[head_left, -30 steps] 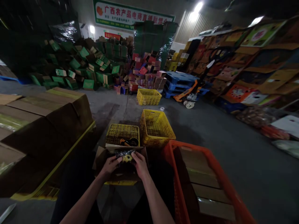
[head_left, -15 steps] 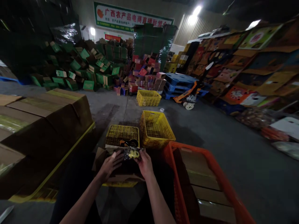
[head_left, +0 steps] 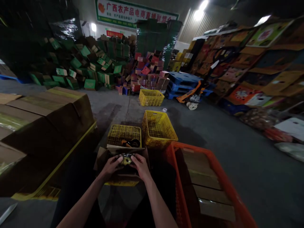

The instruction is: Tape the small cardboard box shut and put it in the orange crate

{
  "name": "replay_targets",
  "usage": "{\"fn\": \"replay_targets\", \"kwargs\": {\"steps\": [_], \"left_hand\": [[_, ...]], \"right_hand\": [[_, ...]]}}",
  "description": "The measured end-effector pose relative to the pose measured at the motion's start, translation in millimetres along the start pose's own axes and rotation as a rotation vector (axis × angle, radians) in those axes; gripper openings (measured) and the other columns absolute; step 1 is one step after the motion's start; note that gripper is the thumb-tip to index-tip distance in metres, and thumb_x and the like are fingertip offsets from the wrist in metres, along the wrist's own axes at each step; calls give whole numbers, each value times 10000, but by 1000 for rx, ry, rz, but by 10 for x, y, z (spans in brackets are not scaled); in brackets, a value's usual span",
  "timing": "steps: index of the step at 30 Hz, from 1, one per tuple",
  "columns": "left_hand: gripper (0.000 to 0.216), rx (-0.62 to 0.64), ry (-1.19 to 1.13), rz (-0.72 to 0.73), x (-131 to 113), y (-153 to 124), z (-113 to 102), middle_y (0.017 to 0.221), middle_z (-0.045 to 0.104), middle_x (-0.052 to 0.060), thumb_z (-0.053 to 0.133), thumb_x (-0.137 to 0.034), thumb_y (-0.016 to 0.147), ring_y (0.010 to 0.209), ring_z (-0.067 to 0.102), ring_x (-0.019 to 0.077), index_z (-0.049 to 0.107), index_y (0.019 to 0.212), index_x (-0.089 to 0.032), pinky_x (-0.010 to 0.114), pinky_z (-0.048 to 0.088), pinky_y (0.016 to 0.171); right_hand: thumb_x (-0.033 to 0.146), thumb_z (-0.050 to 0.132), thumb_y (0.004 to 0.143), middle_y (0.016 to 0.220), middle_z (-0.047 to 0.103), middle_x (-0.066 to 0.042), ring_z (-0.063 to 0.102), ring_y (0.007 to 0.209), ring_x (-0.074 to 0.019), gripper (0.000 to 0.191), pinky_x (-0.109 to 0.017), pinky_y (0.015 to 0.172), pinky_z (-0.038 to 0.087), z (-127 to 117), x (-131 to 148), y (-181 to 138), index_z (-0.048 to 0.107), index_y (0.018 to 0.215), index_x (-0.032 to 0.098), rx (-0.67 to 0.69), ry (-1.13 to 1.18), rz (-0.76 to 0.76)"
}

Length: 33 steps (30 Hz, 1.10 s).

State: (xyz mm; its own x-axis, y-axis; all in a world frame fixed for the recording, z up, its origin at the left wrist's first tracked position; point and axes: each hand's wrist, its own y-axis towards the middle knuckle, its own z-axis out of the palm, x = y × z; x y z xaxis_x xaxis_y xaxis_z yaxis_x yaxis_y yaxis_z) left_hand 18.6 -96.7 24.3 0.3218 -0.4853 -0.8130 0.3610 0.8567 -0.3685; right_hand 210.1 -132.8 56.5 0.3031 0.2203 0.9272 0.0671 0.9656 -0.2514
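My left hand and my right hand meet over an open cardboard box in front of me. Between their fingertips they pinch a small yellowish item in shiny clear wrapping. The box inside is dark and I cannot make out its contents. Just beyond the box lies an upturned yellow crate with a tape dispenser resting on top of it.
An orange crate with flat cardboard in it stands at my right. A yellow crate stands ahead, another yellow crate farther off. Large brown cartons line my left. Piles of green and red boxes, blue pallets and a pallet jack lie beyond.
The wrapped item, lifted by my right hand alone half a second ago, has come back down over the box and my left hand has closed on it again.
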Motion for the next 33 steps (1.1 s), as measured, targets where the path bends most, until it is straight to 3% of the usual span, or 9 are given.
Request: {"fn": "replay_targets", "kwargs": {"steps": [5,9,14,19,24,30,33], "left_hand": [[606,-31,27,1,-30,-28,15,1047,742,114,870,-587,614,984,687,278,754,1023,-154,339,588,765],[610,-48,45,-8,-16,-25,13,965,746,110,851,-619,619,912,692,260,753,985,-141,337,588,732],[682,-44,48,-8,-17,-16,23,1011,746,122,804,-668,649,960,689,288,742,1081,-145,364,590,747],[742,-19,12,-14,-45,-10,26,1210,701,126,773,-677,691,1101,654,313,679,1270,-224,382,590,801],[712,-35,-15,-18,-41,-6,11,1216,702,135,781,-665,690,1136,648,324,700,1227,-204,399,588,840],[642,-92,-51,-25,-20,16,-9,1230,698,123,791,-655,690,1202,610,340,729,1169,-232,437,579,890],[645,-100,-66,-21,-28,19,-3,1239,692,120,798,-654,681,1226,591,343,730,1158,-226,453,574,905]], "right_hand": [[530,839,683,932,749,-43,699,900,-248,405,-392,767,595,8,30,-13,761,927,217,44,26,14],[536,834,687,1013,754,-51,699,952,-264,480,-403,777,597,2,43,-23,761,1058,240,38,0,22],[558,796,727,1031,754,-54,693,986,-278,451,-400,801,583,1,40,-32,773,1051,245,37,-47,-18],[566,785,737,1000,754,-53,688,979,-287,420,-413,817,574,-11,9,-25,781,1000,238,20,-54,-28],[556,793,737,1066,762,-65,675,1071,-297,459,-432,926,530,-70,53,9,767,1079,250,-3,-85,-55],[553,720,813,1378,631,-53,520,1342,-250,442,-431,1126,391,-184,237,84,723,1183,310,-72,169,-246],[529,764,776,1348,651,-64,542,1320,-256,448,-425,1105,413,-167,226,85,732,1160,300,-59,157,-189]]}}
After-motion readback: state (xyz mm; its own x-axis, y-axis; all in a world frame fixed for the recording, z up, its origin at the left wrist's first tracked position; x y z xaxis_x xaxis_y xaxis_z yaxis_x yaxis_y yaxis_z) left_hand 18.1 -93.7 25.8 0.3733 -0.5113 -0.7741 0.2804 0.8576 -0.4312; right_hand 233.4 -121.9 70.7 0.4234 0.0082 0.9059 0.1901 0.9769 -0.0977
